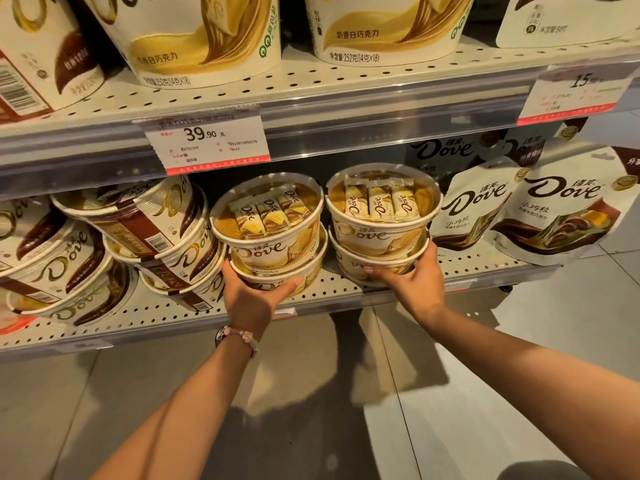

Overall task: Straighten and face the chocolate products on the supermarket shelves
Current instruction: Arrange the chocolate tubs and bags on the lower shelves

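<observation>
Two stacks of cream and gold Dove chocolate tubs stand on the lower shelf (332, 292), each two tubs high. My left hand (251, 292) grips the bottom tub of the left stack (268, 223) from the front, thumb on its right side. My right hand (415, 282) grips the bottom tub of the right stack (381, 209), fingers curled round its front rim. Both top tubs have clear lids showing wrapped bars. The lower tubs are partly hidden by my hands.
Brown and white Dove tubs (138, 230) lie tilted and jumbled at the left of the same shelf. Dove pouches (554, 209) stand at the right. Large tubs (204, 36) fill the upper shelf, with a 39.90 price tag (207, 140) on its edge. Tiled floor lies below.
</observation>
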{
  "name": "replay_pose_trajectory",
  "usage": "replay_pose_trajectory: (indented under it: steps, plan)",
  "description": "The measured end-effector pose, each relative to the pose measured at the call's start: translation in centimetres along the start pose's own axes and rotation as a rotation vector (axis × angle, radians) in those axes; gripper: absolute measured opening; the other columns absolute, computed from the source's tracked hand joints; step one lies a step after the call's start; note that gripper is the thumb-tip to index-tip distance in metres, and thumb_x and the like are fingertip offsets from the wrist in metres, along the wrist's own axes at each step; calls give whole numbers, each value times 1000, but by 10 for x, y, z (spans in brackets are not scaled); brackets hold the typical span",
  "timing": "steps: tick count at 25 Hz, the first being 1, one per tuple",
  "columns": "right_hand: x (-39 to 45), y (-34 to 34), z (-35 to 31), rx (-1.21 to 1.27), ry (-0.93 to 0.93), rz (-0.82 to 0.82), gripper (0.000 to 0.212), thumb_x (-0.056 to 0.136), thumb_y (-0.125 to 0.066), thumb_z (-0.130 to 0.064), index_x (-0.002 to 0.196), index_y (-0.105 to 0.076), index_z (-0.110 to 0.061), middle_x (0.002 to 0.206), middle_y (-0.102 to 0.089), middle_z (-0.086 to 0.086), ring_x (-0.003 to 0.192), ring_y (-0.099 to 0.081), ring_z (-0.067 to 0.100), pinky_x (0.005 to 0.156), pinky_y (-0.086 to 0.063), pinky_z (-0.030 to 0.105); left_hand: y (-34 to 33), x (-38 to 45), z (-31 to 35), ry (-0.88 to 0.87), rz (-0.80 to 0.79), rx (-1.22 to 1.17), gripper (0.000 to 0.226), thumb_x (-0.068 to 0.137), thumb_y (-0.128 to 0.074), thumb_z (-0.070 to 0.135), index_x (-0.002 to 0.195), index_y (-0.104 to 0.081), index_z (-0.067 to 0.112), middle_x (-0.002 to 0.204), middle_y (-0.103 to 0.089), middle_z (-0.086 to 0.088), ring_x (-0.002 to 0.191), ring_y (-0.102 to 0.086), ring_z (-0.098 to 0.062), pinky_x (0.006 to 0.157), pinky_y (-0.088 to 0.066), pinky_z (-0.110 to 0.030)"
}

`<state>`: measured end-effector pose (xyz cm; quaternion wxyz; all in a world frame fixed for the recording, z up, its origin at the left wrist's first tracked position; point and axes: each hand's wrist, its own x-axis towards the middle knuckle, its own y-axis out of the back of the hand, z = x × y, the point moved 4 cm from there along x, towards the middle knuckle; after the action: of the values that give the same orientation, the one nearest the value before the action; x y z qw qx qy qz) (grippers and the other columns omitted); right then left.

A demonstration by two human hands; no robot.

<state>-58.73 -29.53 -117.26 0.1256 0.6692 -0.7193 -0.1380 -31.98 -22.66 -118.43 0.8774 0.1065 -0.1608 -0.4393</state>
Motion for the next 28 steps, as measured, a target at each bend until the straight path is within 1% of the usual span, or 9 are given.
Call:
replay_pose_trajectory:
  steps: [3, 5, 8, 11, 14, 17, 21, 26, 28]
  plan:
    - [0, 4, -2, 26, 16, -73, 99, 53, -86, -42, 133, -32, -23, 124, -53, -9, 118, -49, 11, 101, -42, 29, 3, 1, -1, 21, -61, -58, 111, 42, -93, 30, 133, -34, 6, 131, -52, -5, 119, -51, -13, 96, -41, -10]
    - [-4, 1, -5, 50, 35, -78, 102, 54, -86, -41, 136, -30, -21, 131, -50, -5, 122, -46, 11, 105, -40, 33, 2, -6, 2, 19, -49, -57, 111, 48, -91, 25, 137, -29, 4, 134, -50, -7, 122, -49, -14, 99, -41, -13]
    - [-14, -10, -6, 63, 21, 22, 114, 53, -88, -40, 143, -21, -21, 143, -38, 2, 133, -35, 18, 111, -33, 42, -10, -23, 12, 22, 82, 13, 120, 49, -90, 30, 142, -18, 6, 141, -41, -9, 129, -43, -18, 107, -37, -30]
    - [-24, -26, -8, 43, -79, 129, 128, 52, -90, -30, 148, -6, -19, 153, -21, 5, 142, -16, 23, 116, -22, 43, -27, -32, 21, 224, 196, 30, 132, 47, -91, 34, 146, -6, 12, 149, -26, -12, 135, -30, -27, 107, -28, -39]
    - [-27, -38, -14, 44, -149, 193, 135, 50, -90, -37, 148, 0, -16, 156, -11, 7, 145, -6, 23, 117, -17, 41, -31, -31, 22, 260, 246, -16, 132, 42, -91, 36, 145, -10, 14, 147, -30, -12, 134, -32, -28, 106, -29, -38]
    - [-24, -40, -13, 44, -177, 263, 132, 49, -89, -43, 147, -4, -15, 154, -16, 7, 144, -12, 24, 116, -18, 43, -26, -30, 20, 200, 288, -22, 125, 40, -91, 39, 140, -22, 12, 138, -43, -10, 125, -44, -24, 101, -35, -30]
    - [-26, -40, -11, -37, -160, 275, 125, 55, -83, -51, 147, -7, -14, 153, -21, 6, 142, -18, 25, 116, -15, 46, -16, -31, 23, 149, 245, -1, 122, 38, -75, 70, 135, -30, 10, 125, -56, -10, 113, -54, -21, 91, -39, -25]
    - [-19, -34, -7, -73, -97, 272, 120, 55, -84, -50, 145, -14, -13, 149, -31, 8, 139, -26, 25, 116, -14, 43, -7, -19, 16, 79, 64, -21, 123, 39, -82, 56, 137, -24, 9, 132, -51, -6, 117, -48, -10, 99, -38, -25]
    - [-13, -32, -3, -46, -74, 236, 121, 52, -85, -50, 144, -14, -16, 148, -31, 7, 139, -28, 25, 116, -18, 46, -6, -15, 12, 79, 33, 0, 118, 45, -88, 40, 138, -23, 10, 134, -49, -7, 119, -47, -11, 100, -37, -24]
